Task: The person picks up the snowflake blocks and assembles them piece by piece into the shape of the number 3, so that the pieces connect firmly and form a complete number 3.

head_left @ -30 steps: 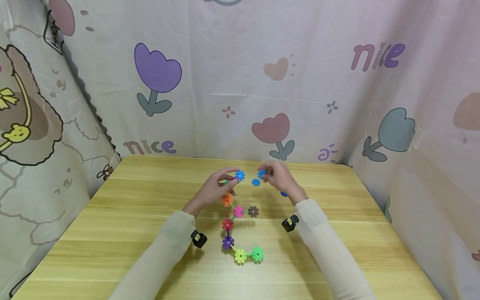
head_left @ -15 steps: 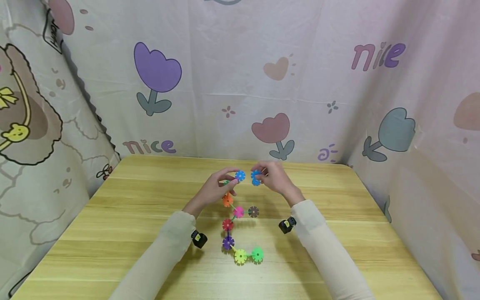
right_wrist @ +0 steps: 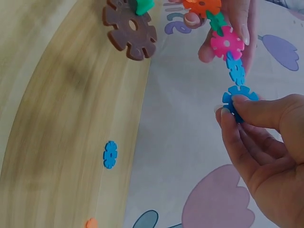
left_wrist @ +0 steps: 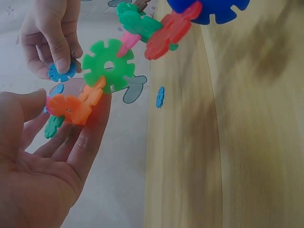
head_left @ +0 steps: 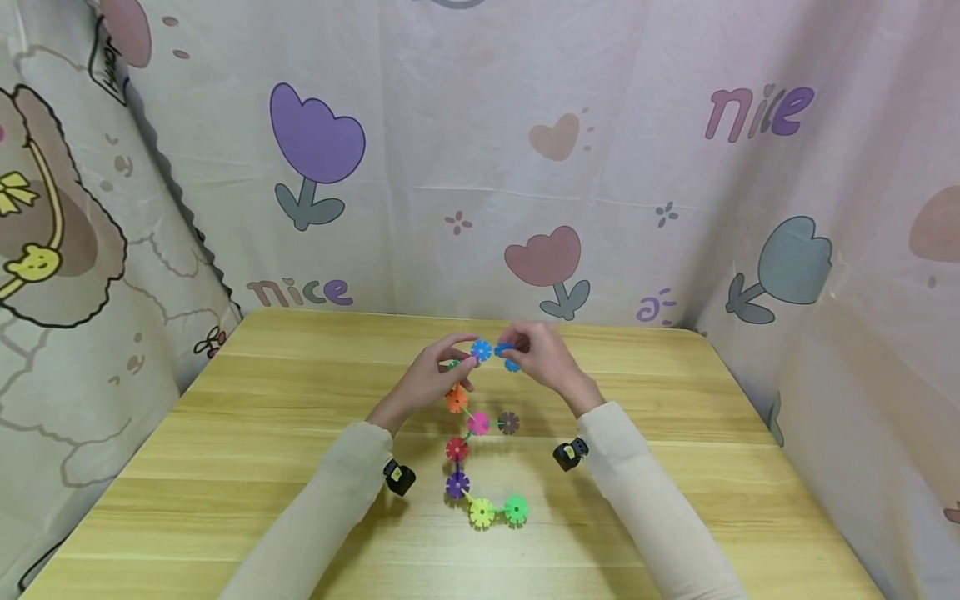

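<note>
Near the far table edge, my left hand [head_left: 431, 379] holds the upper end of a chain of notched plastic snowflake discs. In the right wrist view, its top end has an orange disc [right_wrist: 203, 6], a small green one [right_wrist: 216, 21], a pink disc [right_wrist: 227, 43] and a blue disc [right_wrist: 236, 70]. Between thumb and fingers my right hand [head_left: 546, 358] pinches another blue snowflake disc [right_wrist: 239, 99], right by the chain's blue end; whether they touch I cannot tell. The chain's lower part [head_left: 457, 448] runs toward me, ending in a green disc [head_left: 516, 509].
A loose blue disc [right_wrist: 110, 155] lies on the wooden table [head_left: 285, 467] below my right hand. A bit of orange [right_wrist: 91, 223] shows at the right wrist view's bottom edge. A brown disc [head_left: 508, 422] branches off the chain. Patterned cloth [head_left: 450, 167] hangs behind the table.
My right hand has moved left with its blue disc, up close to the chain's blue end, and the disc has turned more edge-on. My left hand has stayed in place.
</note>
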Tool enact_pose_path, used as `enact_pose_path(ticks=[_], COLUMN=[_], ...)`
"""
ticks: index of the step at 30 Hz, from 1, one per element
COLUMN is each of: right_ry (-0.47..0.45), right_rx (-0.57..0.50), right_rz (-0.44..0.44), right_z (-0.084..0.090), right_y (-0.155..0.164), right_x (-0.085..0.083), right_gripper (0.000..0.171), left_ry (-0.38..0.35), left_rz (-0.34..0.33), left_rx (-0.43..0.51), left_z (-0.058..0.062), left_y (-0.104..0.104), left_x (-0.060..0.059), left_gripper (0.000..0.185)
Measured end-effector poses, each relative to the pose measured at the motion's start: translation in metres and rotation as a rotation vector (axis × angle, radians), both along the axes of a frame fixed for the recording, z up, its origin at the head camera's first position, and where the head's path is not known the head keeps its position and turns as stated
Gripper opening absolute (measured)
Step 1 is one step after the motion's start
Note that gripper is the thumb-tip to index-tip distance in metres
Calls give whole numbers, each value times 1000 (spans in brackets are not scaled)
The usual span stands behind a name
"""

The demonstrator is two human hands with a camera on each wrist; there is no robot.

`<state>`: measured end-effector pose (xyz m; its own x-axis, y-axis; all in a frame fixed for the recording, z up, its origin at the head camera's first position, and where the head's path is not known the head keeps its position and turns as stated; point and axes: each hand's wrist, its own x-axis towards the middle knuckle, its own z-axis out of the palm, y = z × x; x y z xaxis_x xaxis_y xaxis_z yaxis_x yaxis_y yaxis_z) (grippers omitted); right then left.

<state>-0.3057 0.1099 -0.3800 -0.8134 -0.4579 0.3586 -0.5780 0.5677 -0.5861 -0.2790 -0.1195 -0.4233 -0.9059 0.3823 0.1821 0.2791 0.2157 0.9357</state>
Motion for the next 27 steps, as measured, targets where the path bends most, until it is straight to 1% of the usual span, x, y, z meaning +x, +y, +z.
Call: enact_pose_path(ticks=[6,13,17,21,27], right_ry=[67,118,159,172,203], right_rx=[3,-12,-18,-18,-17], right_rz=[25,20,29,37,45], right_z=[-2,-4,-5,-5,-5], right_y=[-4,-6,-7,-6,-7], right_x=[-1,-1,-1,0,1], right_gripper=[5,5,6,6,6], left_ry=[-23,-27,-15,-2,-3], left_rz=[12,14,-3,-9,-21], left_rx=[1,-20,-39,-57,-78], left_z=[0,2,2,2,2], left_y=[1,2,1,0,-1], left_x=[0,0,1,1,0], left_gripper=[48,48,44,37,35])
